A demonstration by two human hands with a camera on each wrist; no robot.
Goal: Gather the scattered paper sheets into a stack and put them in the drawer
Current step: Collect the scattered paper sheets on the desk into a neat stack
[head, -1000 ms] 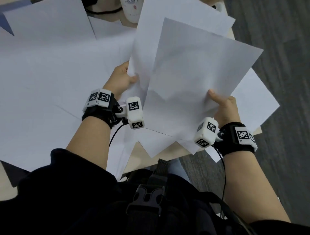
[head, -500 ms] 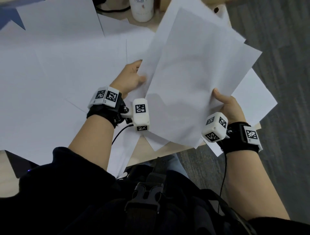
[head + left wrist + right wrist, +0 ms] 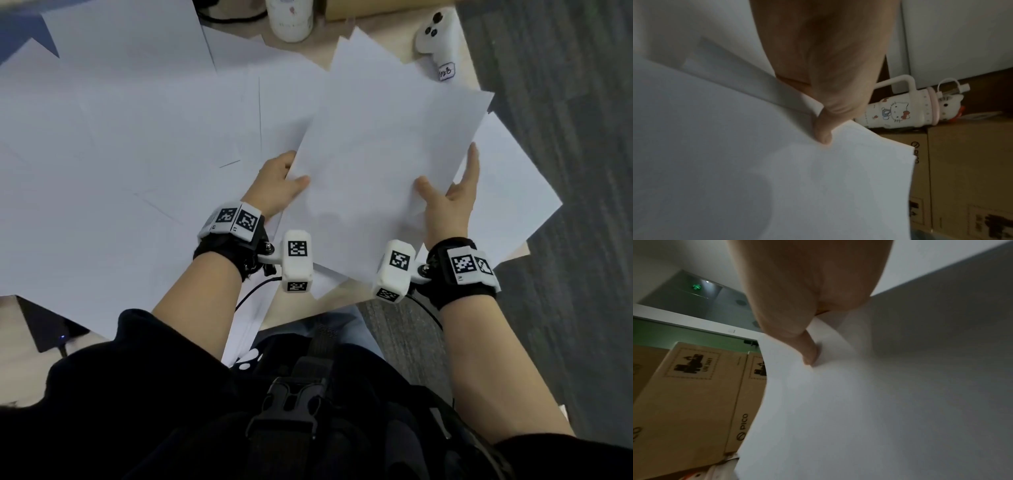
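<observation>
Loose sheets [image 3: 113, 144] spread flat over the bench [image 3: 346, 299], liable to slide off if brushed. Left hand [image 3: 274, 186] pinching the held sheets [image 3: 383, 164], thumb on top; right hand [image 3: 452, 202] likewise, forefinger straight along the edge. Uneven, fanned edges: risk of creasing or slipping loose.

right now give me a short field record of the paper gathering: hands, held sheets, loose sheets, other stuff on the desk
left hand: pinches the left edge of the held sheets, thumb on top
right hand: holds their right edge, thumb on top, fingers straight along the edge
held sheets: several, fanned, not squared
loose sheets: spread over the desk
other items: white bottle, white controller
drawer: not visible
</observation>
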